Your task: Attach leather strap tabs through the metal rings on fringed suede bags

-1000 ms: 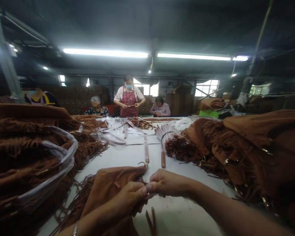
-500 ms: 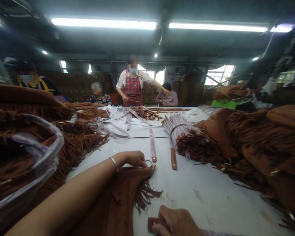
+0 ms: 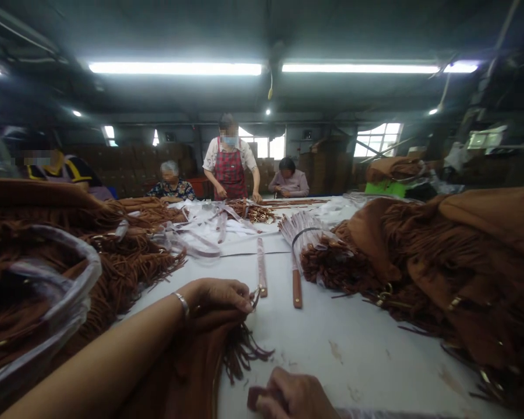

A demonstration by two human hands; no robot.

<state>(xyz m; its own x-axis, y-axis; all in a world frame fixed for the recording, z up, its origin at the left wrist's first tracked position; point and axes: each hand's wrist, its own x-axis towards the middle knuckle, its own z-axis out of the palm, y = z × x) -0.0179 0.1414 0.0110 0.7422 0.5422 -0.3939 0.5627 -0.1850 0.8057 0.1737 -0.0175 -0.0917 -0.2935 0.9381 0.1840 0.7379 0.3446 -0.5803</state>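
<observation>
A brown suede fringed bag (image 3: 201, 361) lies on the white table (image 3: 358, 349) in front of me. My left hand (image 3: 218, 295) rests on the bag's far top edge, fingers curled and pinching at its metal ring (image 3: 255, 294). A brown strap (image 3: 261, 267) runs away from that ring. My right hand (image 3: 294, 397) sits at the bottom edge, closed on a small dark brown leather piece (image 3: 257, 397). A second strap (image 3: 296, 288) lies just right of the first.
Heaps of brown fringed bags fill the left (image 3: 48, 262) and right (image 3: 454, 267) sides, some in clear plastic. A bundle of wrapped straps (image 3: 305, 230) and plastic sleeves (image 3: 209, 227) lie mid-table. Several people work at the far end, one standing in a red apron (image 3: 229, 169).
My hands have separated: the left reached forward to the bag's ring, the right drew back to the near edge holding a leather piece. The bag's fringe shifted slightly.
</observation>
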